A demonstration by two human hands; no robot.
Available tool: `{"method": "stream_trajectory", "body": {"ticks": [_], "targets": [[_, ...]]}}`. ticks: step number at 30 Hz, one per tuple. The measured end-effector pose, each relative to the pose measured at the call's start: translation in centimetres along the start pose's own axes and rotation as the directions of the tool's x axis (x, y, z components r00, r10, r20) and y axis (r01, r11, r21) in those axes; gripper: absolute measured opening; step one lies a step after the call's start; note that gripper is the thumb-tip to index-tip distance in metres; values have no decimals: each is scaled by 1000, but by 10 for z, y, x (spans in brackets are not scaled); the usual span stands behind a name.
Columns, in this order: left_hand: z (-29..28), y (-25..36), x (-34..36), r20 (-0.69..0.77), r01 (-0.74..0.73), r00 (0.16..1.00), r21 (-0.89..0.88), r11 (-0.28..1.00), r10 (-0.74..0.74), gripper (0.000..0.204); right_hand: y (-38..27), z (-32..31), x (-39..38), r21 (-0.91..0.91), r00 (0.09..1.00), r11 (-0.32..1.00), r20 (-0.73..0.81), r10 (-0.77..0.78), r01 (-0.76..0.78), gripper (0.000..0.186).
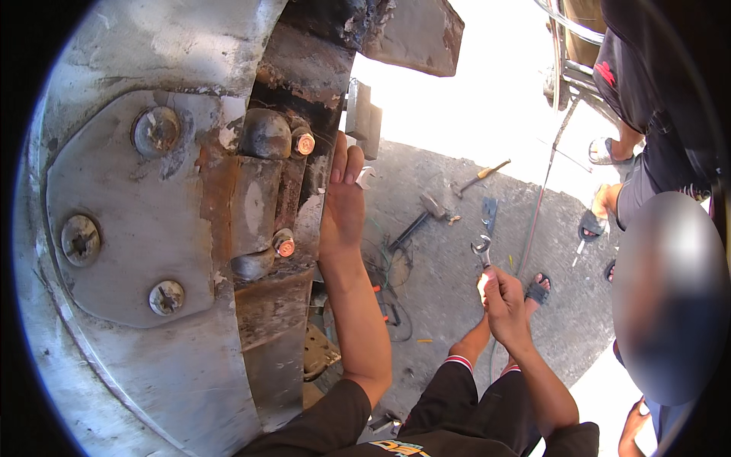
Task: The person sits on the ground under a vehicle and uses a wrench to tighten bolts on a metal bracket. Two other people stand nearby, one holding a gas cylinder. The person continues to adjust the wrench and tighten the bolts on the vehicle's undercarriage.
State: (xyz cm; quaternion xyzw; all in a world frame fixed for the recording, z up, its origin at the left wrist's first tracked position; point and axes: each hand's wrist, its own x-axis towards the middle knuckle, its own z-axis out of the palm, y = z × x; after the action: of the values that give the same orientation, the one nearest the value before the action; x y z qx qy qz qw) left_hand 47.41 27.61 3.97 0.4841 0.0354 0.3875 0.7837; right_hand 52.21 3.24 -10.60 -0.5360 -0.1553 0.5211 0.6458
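My right hand (504, 305) is closed round the handle of a steel open-end wrench (482, 248), its jaw pointing away from me over the floor. My left hand (343, 206) reaches up along the right edge of a large rusty metal assembly (276, 311). Its fingers look curled in; part of the hand is behind the edge, and whatever it grips is hidden. Two bolts with bright copper-coloured ends, an upper bolt (304, 144) and a lower bolt (285, 244), stick out of the assembly left of that hand. A grey metal block (360, 114) sits just beyond the fingers.
A grey plate (137, 206) with several large screws covers the left side. On the concrete floor (457, 289) lie a sledgehammer (417, 221), a wooden-handled hammer (483, 177) and tangled cables (400, 305). People in sandals stand at the right, near a long hose (533, 221).
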Motion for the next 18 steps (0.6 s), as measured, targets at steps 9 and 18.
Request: {"method": "stream_trajectory", "body": {"ticks": [9, 18], "targets": [[-7, 2, -8, -135, 37, 991, 87, 996, -25, 21, -4, -3, 6, -12, 1000, 1000, -15, 15, -15, 43], [7, -4, 2, -89, -79, 992, 161, 984, 94, 26, 2, -2, 7, 13, 1000, 1000, 7, -11, 11, 38]]}}
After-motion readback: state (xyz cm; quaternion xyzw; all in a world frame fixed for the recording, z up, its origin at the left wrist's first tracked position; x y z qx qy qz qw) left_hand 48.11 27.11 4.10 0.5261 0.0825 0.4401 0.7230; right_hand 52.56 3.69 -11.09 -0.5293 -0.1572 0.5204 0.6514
